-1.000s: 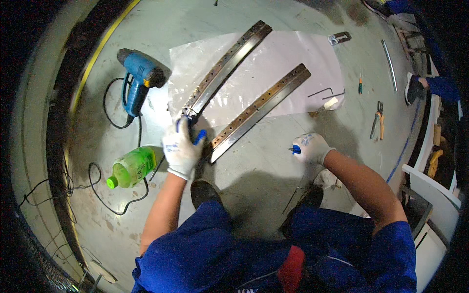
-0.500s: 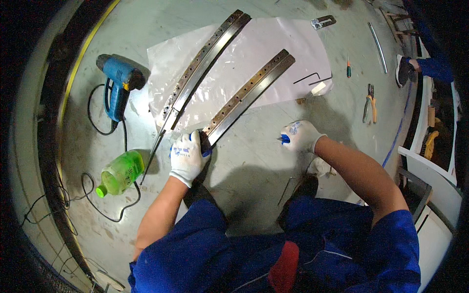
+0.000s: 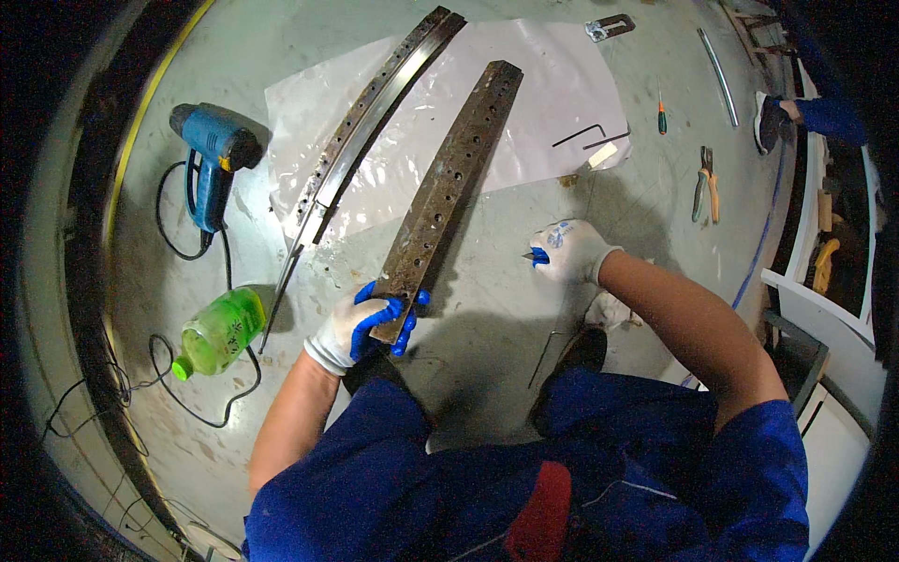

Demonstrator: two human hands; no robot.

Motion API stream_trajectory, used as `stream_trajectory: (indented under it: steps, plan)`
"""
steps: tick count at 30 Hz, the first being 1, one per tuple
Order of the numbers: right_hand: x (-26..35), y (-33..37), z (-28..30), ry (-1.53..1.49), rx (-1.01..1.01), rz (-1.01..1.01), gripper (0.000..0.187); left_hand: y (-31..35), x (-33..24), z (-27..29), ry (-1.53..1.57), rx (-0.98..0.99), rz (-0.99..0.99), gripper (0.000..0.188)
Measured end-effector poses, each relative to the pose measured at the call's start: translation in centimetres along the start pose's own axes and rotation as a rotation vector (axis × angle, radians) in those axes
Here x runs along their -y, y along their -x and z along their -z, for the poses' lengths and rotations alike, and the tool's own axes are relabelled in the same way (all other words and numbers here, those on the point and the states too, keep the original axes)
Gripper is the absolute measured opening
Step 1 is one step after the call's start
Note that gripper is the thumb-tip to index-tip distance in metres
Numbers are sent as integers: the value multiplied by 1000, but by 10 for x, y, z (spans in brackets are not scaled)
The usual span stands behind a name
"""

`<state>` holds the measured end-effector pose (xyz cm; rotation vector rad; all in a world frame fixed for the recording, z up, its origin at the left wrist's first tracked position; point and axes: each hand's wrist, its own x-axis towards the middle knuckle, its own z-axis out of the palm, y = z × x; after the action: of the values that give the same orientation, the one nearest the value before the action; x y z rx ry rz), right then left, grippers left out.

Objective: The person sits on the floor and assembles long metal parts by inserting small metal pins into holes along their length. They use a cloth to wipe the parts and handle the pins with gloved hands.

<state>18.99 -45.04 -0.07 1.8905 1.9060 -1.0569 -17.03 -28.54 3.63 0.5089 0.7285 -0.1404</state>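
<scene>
My left hand (image 3: 367,326), in a white glove with blue palm and fingertips, grips the near end of a long metal bar (image 3: 448,192). A row of holes runs along the bar's brown, stained face, which is turned upward. The bar slants away from me over the plastic sheet. My right hand (image 3: 567,251), gloved the same way, is closed to the right of the bar, apart from it. A small dark pointed tool tip (image 3: 532,256) sticks out of that fist; its handle is hidden. A second, curved bar (image 3: 379,103) with holes lies on the sheet to the left.
Under the bars spreads a clear plastic sheet (image 3: 552,103). At left are a blue heat gun (image 3: 217,155) with its cord and a green bottle (image 3: 225,332). Hex keys (image 3: 579,135), a screwdriver (image 3: 662,120), pliers (image 3: 705,187) and a metal rod (image 3: 719,80) lie right. Another person's shoe (image 3: 768,124) shows.
My left hand has turned over with the bar, lifting it so its holed face shows broadly upward. The right hand has barely moved. The whole view has shifted slightly.
</scene>
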Motion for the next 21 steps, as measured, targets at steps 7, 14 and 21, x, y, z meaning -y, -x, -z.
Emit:
stream_trajectory:
  steps: [7, 14, 21]
  plan:
    - [8, 5, 18, -90, 2, -19, 29, 7, 8, 0, 23, 12, 7, 60]
    - [45, -18, 52, -609, -413, 1, 26, 7, 24, -2, 141, -29, 26, 56]
    - [55, -41, 79, -897, -317, -163, 24, 8, 24, -2, 172, -72, 87, 53]
